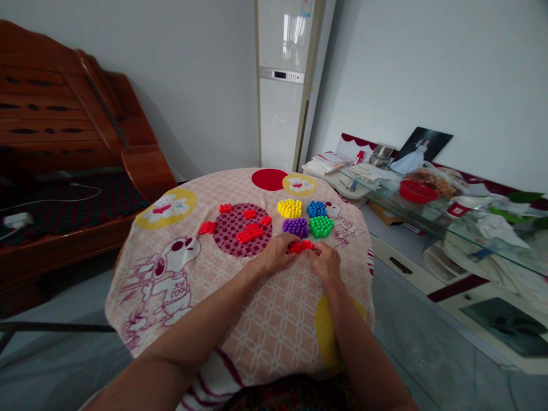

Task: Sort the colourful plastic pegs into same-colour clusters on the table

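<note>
A short row of small red knobbly plastic pieces [302, 246] lies on the table between my two hands. My left hand [278, 254] has its fingers curled against the row's left end, while the thumb and fingers of my right hand [326, 262] pinch the right end. Just beyond them sit tight clusters of similar pieces: purple [295, 228], green [321, 227], yellow [290, 208] and blue [317, 208]. To the left, more red pieces [250, 233] lie in several small groups, partly on a dark checked circle of the cloth. My fingers hide part of the row.
A patterned tablecloth [265, 302] covers the round table. On the right stands a glass-topped cabinet [394, 197] holding papers, a red bowl [418, 192] and a paper cup [464, 206]. A wooden bench [60, 131] is at the left, and a tall white appliance [280, 120] stands behind.
</note>
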The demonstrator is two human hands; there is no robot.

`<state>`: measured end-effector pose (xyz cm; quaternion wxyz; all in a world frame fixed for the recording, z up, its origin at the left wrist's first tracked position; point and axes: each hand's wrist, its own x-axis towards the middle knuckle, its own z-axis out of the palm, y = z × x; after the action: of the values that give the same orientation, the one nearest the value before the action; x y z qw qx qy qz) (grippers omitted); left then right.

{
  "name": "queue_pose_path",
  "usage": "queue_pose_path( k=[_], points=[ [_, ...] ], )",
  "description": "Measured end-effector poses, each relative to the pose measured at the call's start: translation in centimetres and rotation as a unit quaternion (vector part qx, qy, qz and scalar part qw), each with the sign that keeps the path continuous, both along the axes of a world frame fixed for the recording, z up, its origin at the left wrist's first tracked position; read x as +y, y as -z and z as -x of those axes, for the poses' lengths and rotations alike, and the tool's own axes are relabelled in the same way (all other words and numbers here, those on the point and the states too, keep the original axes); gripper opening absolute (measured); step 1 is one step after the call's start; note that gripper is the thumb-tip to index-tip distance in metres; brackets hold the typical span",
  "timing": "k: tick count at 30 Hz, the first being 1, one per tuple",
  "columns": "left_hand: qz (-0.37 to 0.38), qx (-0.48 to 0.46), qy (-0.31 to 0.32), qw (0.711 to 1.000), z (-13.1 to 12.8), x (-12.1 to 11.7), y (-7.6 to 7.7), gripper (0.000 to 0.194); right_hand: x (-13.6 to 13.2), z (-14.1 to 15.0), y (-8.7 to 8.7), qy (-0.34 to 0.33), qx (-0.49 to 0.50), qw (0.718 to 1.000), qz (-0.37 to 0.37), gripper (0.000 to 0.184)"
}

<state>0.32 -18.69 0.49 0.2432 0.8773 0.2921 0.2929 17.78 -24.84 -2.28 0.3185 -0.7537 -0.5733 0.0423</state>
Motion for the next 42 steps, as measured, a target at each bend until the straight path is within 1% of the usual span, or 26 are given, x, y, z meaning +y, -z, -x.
queue_pose_path(
  k=[3,6,13,17,21,25,28,29,31,33,35,37,38,40,42],
  points=[
    [0.026,-0.030,-0.007,0.999,-0.4,-0.1,0.3,0.032,0.0,-0.1,0.1,0.000,-0.003,1.000,-0.004,0.019],
    [0.031,-0.044,-0.012,0.998,-0.9,-0.3,0.6,0.032,0.0,-0.2,0.1,-0.010,0.007,1.000,-0.008,0.019],
    [-0.004,-0.056,-0.030,0.998,-2.0,-0.6,1.4,0.029,0.0,-0.3,0.1,-0.053,0.067,0.996,-0.039,0.018],
    [-0.025,-0.052,-0.041,0.997,-2.3,-0.4,1.7,0.024,0.0,-0.3,0.1,-0.053,0.068,0.995,-0.049,0.018],
    [-0.044,-0.053,-0.031,0.997,-2.5,-0.1,1.9,0.030,0.1,-0.5,0.3,-0.056,0.055,0.996,-0.053,0.018],
    [-0.051,-0.054,-0.026,0.997,-2.2,-0.3,1.8,0.034,0.0,-0.6,0.5,-0.061,0.062,0.995,-0.056,0.019],
    [-0.061,-0.076,-0.034,0.995,-1.6,-0.1,1.1,0.029,0.0,-0.5,0.5,-0.059,0.075,0.994,-0.059,0.022],
    [-0.068,-0.088,-0.048,0.993,-1.3,0.2,0.9,0.025,-0.1,-0.5,0.4,-0.057,0.078,0.994,-0.059,0.022],
    [-0.088,-0.110,-0.100,0.985,-0.4,1.3,0.3,0.017,0.0,-0.4,0.4,-0.052,0.081,0.994,-0.058,0.023],
    [-0.110,-0.123,-0.176,0.970,0.9,3.1,-0.2,0.016,0.0,-0.4,0.4,-0.050,0.081,0.994,-0.060,0.022],
    [-0.124,-0.116,-0.254,0.952,2.6,5.2,-0.4,0.018,0.0,-0.4,0.5,-0.050,0.077,0.994,-0.061,0.021],
    [-0.118,-0.076,-0.316,0.938,4.3,7.4,-0.3,0.023,0.0,-0.4,0.5,-0.049,0.069,0.994,-0.065,0.020],
    [-0.105,-0.038,-0.339,0.934,5.1,8.4,-0.2,0.027,0.0,-0.4,0.4,-0.050,0.065,0.994,-0.066,0.020],
    [-0.070,0.041,-0.357,0.931,6.4,10.1,0.2,0.034,0.0,-0.4,0.4,-0.053,0.061,0.994,-0.069,0.021],
    [-0.038,0.101,-0.353,0.929,7.2,11.3,0.6,0.034,0.0,-0.4,0.4,-0.057,0.063,0.994,-0.066,0.021]
  ],
)
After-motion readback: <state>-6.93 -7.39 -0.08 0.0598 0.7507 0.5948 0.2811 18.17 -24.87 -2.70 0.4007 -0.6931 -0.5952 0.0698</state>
